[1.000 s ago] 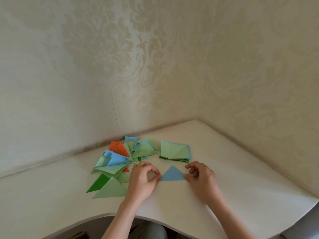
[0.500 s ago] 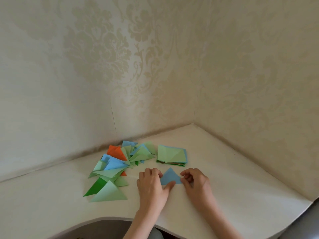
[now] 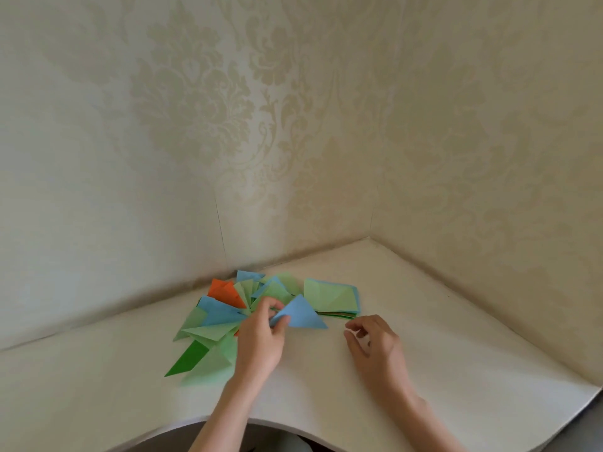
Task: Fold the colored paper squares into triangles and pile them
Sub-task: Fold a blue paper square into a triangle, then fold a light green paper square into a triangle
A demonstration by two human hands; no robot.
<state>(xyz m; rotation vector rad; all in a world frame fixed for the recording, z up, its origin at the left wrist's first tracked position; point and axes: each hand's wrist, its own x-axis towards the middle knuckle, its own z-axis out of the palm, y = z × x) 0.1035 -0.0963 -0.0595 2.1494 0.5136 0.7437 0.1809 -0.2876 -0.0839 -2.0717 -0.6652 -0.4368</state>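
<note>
My left hand (image 3: 262, 336) pinches the left corner of a folded light-blue paper triangle (image 3: 303, 314) and holds it just above the table, between the pile and the stack. Left of it lies a loose pile of folded triangles (image 3: 217, 318) in light green, blue, orange and dark green. A stack of unfolded paper squares (image 3: 331, 296), light green on top, sits behind the blue triangle. My right hand (image 3: 375, 347) rests near the table to the right, fingers loosely curled, holding nothing.
The white table (image 3: 440, 337) fits into a corner between two wallpapered walls (image 3: 228, 141). Its curved front edge (image 3: 261, 422) runs just below my forearms.
My right hand has let go of the blue triangle and drawn back to the right. My left hand has lifted the triangle and carried it toward the pile.
</note>
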